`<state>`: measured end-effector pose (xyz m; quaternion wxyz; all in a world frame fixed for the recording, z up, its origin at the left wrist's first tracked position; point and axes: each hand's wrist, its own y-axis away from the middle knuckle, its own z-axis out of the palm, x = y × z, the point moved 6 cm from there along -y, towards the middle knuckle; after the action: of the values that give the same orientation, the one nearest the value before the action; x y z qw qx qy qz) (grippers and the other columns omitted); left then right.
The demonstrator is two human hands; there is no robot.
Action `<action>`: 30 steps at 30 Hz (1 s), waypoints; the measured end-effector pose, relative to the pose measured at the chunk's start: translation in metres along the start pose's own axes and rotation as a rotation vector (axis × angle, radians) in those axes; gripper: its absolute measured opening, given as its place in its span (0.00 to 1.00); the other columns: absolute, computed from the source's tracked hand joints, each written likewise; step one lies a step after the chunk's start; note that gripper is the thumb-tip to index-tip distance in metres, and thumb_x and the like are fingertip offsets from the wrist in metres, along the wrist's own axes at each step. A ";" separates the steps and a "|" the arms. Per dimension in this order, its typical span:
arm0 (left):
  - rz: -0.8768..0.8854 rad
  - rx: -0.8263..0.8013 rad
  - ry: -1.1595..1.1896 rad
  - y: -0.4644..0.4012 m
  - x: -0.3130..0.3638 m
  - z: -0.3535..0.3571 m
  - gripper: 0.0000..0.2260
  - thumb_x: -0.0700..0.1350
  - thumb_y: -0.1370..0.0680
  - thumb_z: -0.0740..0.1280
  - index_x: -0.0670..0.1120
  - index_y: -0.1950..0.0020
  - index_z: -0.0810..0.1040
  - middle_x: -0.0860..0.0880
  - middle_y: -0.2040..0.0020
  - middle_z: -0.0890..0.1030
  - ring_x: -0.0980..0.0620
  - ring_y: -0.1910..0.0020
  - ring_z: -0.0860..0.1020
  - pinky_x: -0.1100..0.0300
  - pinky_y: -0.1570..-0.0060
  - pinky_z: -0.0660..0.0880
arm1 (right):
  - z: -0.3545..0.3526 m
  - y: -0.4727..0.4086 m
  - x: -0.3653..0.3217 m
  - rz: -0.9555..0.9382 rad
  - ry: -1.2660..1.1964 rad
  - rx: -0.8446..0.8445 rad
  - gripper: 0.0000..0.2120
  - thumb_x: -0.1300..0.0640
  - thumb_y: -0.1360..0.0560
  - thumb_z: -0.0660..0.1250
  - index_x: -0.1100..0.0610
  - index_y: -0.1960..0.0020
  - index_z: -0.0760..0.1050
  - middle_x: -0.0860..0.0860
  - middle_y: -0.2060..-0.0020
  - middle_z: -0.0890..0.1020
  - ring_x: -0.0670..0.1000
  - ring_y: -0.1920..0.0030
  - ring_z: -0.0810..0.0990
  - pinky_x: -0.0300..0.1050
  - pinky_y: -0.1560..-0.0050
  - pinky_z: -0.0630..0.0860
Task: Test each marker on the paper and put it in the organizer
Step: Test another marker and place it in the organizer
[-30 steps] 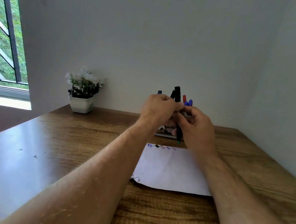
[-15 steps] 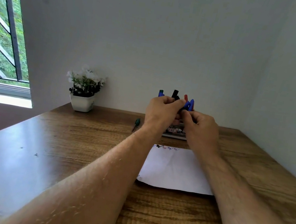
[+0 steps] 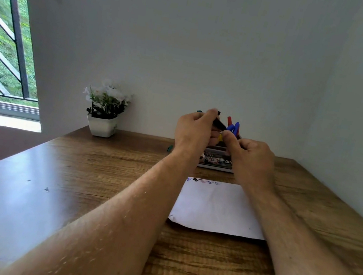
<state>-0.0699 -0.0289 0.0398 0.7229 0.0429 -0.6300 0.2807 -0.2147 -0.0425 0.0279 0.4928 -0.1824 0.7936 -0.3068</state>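
My left hand point(image 3: 194, 132) grips a black marker point(image 3: 219, 123), which is tilted above the organizer point(image 3: 217, 161) at the back of the table. The fingertips of my right hand point(image 3: 251, 158) pinch the marker's lower end, just beside my left hand. Red point(image 3: 229, 121) and blue point(image 3: 234, 128) markers stand in the organizer, and a green tip point(image 3: 199, 111) shows behind my left hand. A yellow bit point(image 3: 220, 137) peeks out between my hands. The white paper point(image 3: 217, 207) lies in front of the organizer, with coloured scribbles point(image 3: 203, 181) along its far edge.
A green marker point(image 3: 169, 148) lies on the wooden table point(image 3: 98, 183), left of my left wrist. A white pot of flowers point(image 3: 104, 114) stands at the back left against the wall. A barred window point(image 3: 2, 40) is at the far left.
The black marker stood upright between both hands; it is now lower and tilted over the organizer. Both hands have shifted slightly right with it.
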 end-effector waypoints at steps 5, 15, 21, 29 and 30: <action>-0.199 0.079 0.369 0.003 -0.007 -0.006 0.12 0.46 0.17 0.56 0.44 0.55 0.75 0.46 0.68 0.79 0.52 0.71 0.75 0.62 0.74 0.74 | 0.002 0.004 -0.001 0.067 -0.144 -0.006 0.24 0.43 0.21 0.60 0.61 0.63 0.79 0.48 0.75 0.75 0.42 0.77 0.72 0.29 0.75 0.64; -0.451 0.033 0.610 0.009 -0.029 -0.008 0.10 0.43 0.21 0.55 0.48 0.62 0.68 0.51 0.73 0.68 0.55 0.78 0.60 0.64 0.82 0.54 | 0.002 0.003 0.002 0.137 -0.441 -0.064 0.12 0.64 0.20 0.60 0.53 0.39 0.74 0.55 0.64 0.80 0.42 0.77 0.73 0.36 0.78 0.69; -0.418 0.112 0.295 0.020 -0.035 -0.014 0.11 0.43 0.21 0.54 0.47 0.62 0.69 0.51 0.73 0.69 0.54 0.77 0.61 0.61 0.78 0.57 | -0.004 0.005 0.003 0.256 -0.635 -0.107 0.16 0.68 0.20 0.53 0.56 0.46 0.77 0.60 0.52 0.83 0.53 0.75 0.79 0.42 0.80 0.74; -0.365 0.183 0.104 0.026 -0.044 -0.017 0.11 0.43 0.21 0.54 0.46 0.62 0.71 0.49 0.71 0.71 0.53 0.76 0.66 0.60 0.75 0.64 | 0.001 0.013 0.006 0.259 -0.261 -0.207 0.16 0.45 0.22 0.65 0.57 0.58 0.78 0.55 0.71 0.81 0.48 0.78 0.76 0.39 0.78 0.72; -0.348 0.176 0.069 0.027 -0.045 -0.016 0.11 0.43 0.20 0.54 0.46 0.61 0.72 0.49 0.71 0.72 0.53 0.76 0.68 0.60 0.74 0.66 | 0.002 0.015 0.007 0.262 -0.197 -0.210 0.19 0.42 0.21 0.63 0.56 0.60 0.78 0.54 0.74 0.80 0.48 0.79 0.75 0.37 0.79 0.70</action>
<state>-0.0704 -0.0150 -0.0135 0.7752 0.2045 -0.5609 0.2066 -0.2160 -0.0362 0.0128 0.5822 -0.1571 0.7860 -0.1362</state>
